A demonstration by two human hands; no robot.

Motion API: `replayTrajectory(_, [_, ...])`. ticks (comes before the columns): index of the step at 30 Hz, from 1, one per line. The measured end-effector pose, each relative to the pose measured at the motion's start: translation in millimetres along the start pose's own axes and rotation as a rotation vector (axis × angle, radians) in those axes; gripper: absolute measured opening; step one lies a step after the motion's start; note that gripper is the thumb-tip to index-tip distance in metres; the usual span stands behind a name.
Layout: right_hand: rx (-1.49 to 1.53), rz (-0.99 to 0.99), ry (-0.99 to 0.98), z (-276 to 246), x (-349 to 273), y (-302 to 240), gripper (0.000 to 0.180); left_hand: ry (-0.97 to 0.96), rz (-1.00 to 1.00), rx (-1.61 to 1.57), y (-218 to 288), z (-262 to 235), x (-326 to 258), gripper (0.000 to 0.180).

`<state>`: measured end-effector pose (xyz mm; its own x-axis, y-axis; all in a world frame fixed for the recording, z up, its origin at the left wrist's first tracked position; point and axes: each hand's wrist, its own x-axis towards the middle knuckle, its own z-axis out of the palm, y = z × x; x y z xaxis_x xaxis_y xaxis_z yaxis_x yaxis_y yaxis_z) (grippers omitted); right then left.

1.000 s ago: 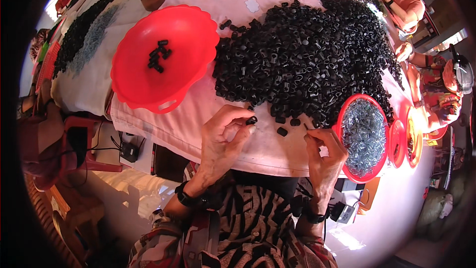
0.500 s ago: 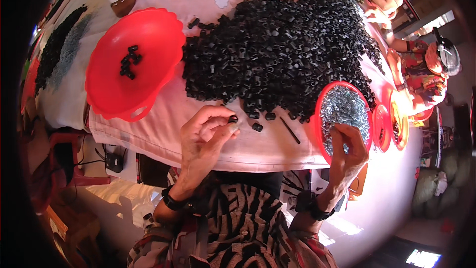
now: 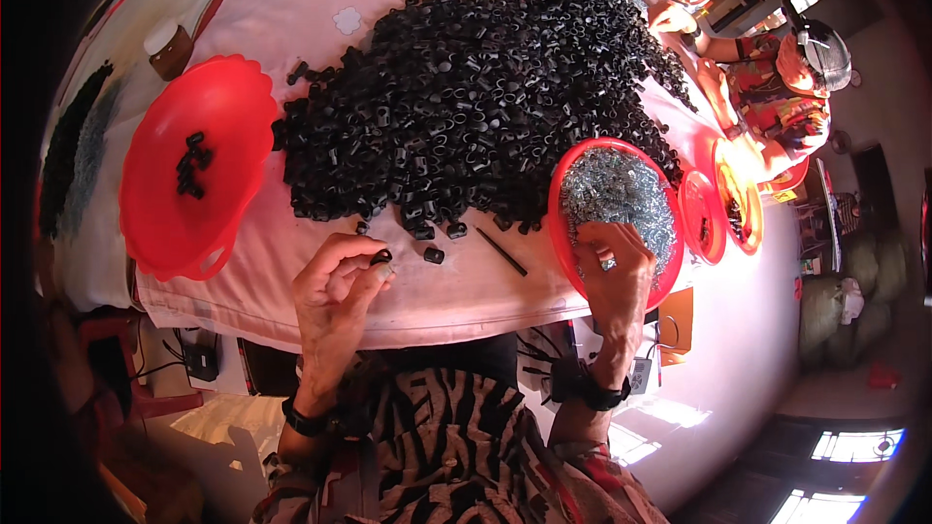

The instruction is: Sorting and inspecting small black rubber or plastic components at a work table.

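Fingers of the left hand pinch a small black part; right hand fingers grip a metal piece.

Left hand raised, fingers pinched together; right hand palm-down, fingers curled.

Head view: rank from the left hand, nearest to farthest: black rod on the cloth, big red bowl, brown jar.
From the left hand:
1. Black rod, just to its right on the cloth.
2. Big red bowl, up and to its left.
3. Brown jar, beyond the bowl near the table's far left edge.
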<state>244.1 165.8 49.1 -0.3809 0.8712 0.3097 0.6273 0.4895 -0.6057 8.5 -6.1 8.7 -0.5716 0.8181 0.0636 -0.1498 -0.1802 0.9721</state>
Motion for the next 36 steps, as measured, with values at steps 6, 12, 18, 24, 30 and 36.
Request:
replayTrajectory(6, [-0.245, -0.065, -0.010, 7, 9, -1, 0.010, -0.003, -0.018, 0.018, 0, 1, 1, 0.024])
replayTrajectory(12, [-0.278, -0.011, -0.041, 7, 13, -9, 0.009, -0.013, 0.008, 0.018, -5, 0, 3, 0.026])
replayTrajectory(18, [-0.046, -0.029, -0.003, 8, 13, 5, 0.012, -0.008, 0.040, 0.018, -5, 0, 2, 0.026])
replayTrajectory(24, [0.075, -0.048, 0.070, 4, 14, 3, 0.018, -0.009, 0.037, 0.017, -6, 1, 4, 0.025])
replayTrajectory(30, [0.043, -0.026, 0.110, 8, 15, -3, 0.019, -0.024, 0.091, -0.008, -13, 1, 6, 0.025])
replayTrajectory(36, [0.018, -0.145, 0.239, 11, 15, 1, 0.020, -0.038, 0.132, -0.007, -15, -3, 7, 0.027])
